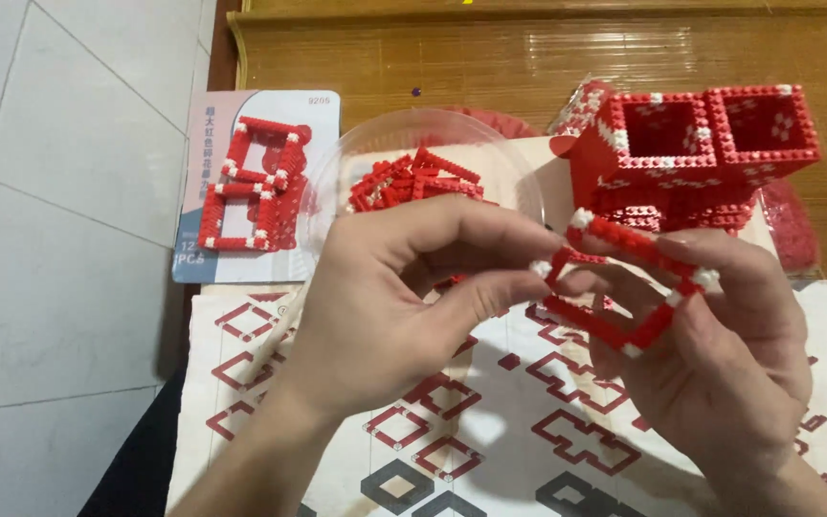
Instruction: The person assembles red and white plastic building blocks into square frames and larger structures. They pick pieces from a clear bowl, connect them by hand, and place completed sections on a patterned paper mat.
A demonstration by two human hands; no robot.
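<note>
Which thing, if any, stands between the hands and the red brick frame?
Nothing visible does. The right hand already holds the red brick frame, and the left hand touches its left corner with its fingertips.

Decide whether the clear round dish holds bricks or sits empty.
Holds bricks: red pieces are heaped inside the clear dish, behind the left hand.

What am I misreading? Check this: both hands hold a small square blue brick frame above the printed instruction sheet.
The colour is wrong. In the head view, the left hand and right hand hold a red brick frame with white corners, above the instruction sheet.
</note>
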